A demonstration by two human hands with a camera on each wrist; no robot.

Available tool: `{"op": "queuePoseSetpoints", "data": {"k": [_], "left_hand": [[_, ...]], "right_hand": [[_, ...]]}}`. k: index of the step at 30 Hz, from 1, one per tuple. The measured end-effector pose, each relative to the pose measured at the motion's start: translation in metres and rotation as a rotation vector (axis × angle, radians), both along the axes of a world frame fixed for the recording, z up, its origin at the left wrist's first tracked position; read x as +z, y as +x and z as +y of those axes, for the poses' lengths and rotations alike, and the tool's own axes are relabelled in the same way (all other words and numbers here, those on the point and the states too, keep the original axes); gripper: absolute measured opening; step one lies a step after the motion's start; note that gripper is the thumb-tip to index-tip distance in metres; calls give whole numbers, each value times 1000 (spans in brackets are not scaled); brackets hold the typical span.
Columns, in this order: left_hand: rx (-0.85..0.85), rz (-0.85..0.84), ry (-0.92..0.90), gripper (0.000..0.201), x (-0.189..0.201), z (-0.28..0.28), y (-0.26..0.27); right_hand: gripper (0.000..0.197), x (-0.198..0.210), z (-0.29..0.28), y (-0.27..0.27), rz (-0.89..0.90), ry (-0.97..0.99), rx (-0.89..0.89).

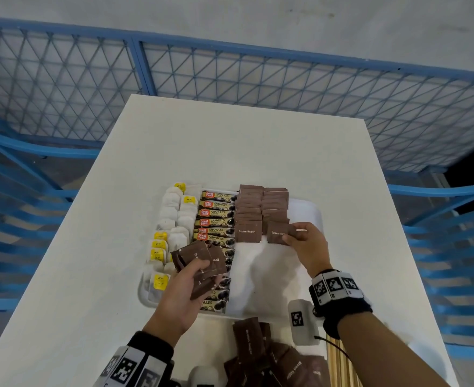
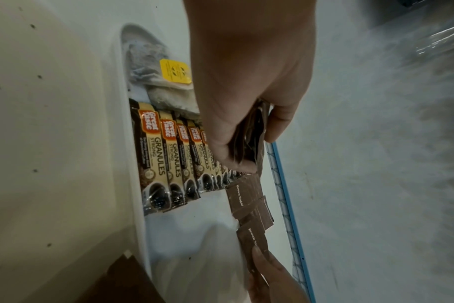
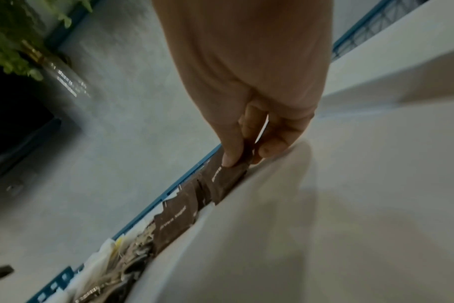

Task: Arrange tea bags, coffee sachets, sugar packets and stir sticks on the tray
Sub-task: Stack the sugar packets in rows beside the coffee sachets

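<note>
While the left hand (image 1: 187,286) grips a fanned bunch of brown sugar packets (image 1: 202,261) over the white plastic tray (image 1: 312,216) (on the white bench (image 1: 230,141)), the right hand (image 1: 307,247) pinches one brown sugar packet (image 1: 279,233) beside the laid rows.

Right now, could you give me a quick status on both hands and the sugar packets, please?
Left hand grips spare sugar packets. Right hand pinches one packet, at the tray's second sugar column. Nothing in the way.
</note>
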State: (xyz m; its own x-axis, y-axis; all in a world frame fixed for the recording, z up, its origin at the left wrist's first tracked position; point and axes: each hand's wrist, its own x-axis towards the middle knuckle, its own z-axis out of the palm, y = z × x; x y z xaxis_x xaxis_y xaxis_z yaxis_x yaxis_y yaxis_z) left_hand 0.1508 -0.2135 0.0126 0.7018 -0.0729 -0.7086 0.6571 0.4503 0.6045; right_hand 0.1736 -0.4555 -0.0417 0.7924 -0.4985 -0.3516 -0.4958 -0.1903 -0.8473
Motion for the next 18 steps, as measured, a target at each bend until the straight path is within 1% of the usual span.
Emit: {"op": "queuePoseSetpoints", "data": {"k": [4, 9, 12, 15, 18], "left_hand": [[7, 20, 2, 13, -1, 1, 0], [-4, 20, -4, 13, -1, 2, 0], [-26, -4, -1, 13, -2, 2, 1], [-13, -27, -4, 14, -3, 1, 2], [-14, -51, -18, 20, -3, -1, 2]], "right_hand": [[26, -2, 4, 7, -20, -75, 52], [28, -6, 10, 12, -45, -139, 55], [33, -8, 11, 14, -45, -181, 57], [41, -8, 12, 15, -45, -214, 65], [46, -7, 16, 13, -68, -330, 72]]}}
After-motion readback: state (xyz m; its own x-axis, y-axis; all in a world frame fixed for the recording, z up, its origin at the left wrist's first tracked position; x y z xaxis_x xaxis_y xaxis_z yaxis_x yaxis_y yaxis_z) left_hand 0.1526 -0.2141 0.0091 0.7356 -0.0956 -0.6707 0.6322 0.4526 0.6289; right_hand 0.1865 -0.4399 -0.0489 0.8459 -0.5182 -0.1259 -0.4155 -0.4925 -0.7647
